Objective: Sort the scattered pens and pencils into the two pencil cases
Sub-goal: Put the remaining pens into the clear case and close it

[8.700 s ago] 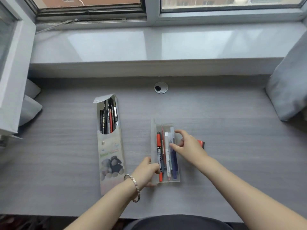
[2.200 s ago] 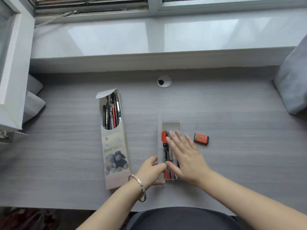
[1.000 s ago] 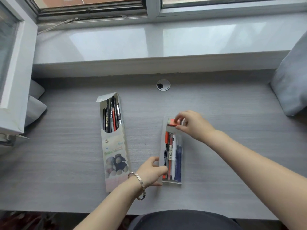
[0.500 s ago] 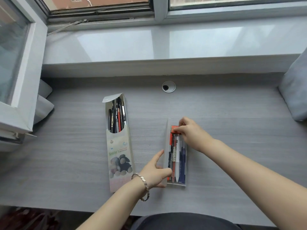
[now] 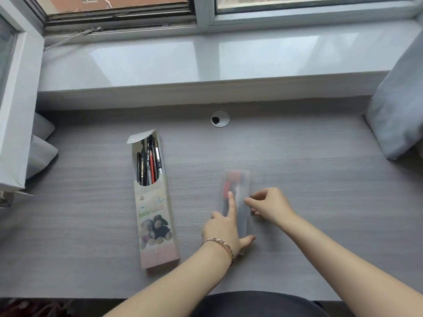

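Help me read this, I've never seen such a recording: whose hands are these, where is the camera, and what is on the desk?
There is no machine here. A person works bare-handed, and the one camera sits on their head, looking forward and down, so both arms come in from the bottom edge. On the grey desk lie two pencil cases. The printed case, on the left, has its flap open, with pencils and pens showing in its pocket. The frosted case, further right, has its lid down; red and dark shapes show blurred through it. The left hand, with a bracelet on its wrist, lays a straight forefinger on that lid. The right hand has curled fingers at the case's right edge; whether it pinches the edge is unclear.
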{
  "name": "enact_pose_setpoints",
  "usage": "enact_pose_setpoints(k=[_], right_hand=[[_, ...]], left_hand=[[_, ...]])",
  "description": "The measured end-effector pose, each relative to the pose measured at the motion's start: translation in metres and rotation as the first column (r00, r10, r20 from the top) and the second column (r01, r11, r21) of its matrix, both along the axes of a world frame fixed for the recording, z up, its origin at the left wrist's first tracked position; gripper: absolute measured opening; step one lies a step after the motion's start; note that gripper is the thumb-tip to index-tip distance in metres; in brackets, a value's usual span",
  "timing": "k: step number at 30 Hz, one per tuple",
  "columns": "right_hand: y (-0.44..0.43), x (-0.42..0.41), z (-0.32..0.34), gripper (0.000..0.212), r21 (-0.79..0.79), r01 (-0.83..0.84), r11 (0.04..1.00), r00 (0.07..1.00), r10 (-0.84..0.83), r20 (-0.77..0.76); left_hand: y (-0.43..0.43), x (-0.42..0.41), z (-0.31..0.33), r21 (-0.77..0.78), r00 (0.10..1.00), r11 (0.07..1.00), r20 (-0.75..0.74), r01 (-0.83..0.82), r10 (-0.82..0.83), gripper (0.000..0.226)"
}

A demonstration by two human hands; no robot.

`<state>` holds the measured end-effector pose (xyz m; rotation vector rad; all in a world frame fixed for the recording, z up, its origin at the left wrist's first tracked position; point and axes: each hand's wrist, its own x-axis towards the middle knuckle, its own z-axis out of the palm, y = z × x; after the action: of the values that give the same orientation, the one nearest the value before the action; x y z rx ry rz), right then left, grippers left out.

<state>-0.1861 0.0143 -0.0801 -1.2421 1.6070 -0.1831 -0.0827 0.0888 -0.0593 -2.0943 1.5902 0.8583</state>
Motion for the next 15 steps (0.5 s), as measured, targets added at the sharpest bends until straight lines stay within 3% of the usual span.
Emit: enact_pose_setpoints(k=[2,9,15], right_hand=[[0.003,0.0,0.0,0.014,0.039,0.032,0.999,0.999,-0.033,0.033],[0.005,0.001,-0.003,0.028,0.016,0.051,0.999,0.998,-0.051,0.024],[0.005,-0.004,-0.003,0.021,0.129,0.073,0.989,0.989,-0.089,0.116]], left_hand=[[0.0,-0.001,-0.003,-0.016,1.0,1.0,0.024,0.013,-0.013,0.108],[-0.003,-0.003,-0.006,0.002,0.999,1.0,0.047,-0.005,0.005,0.103],[-0.006,-0.011,-0.007,0.012,0.997,0.998,0.045,-0.062,0.062,0.099]])
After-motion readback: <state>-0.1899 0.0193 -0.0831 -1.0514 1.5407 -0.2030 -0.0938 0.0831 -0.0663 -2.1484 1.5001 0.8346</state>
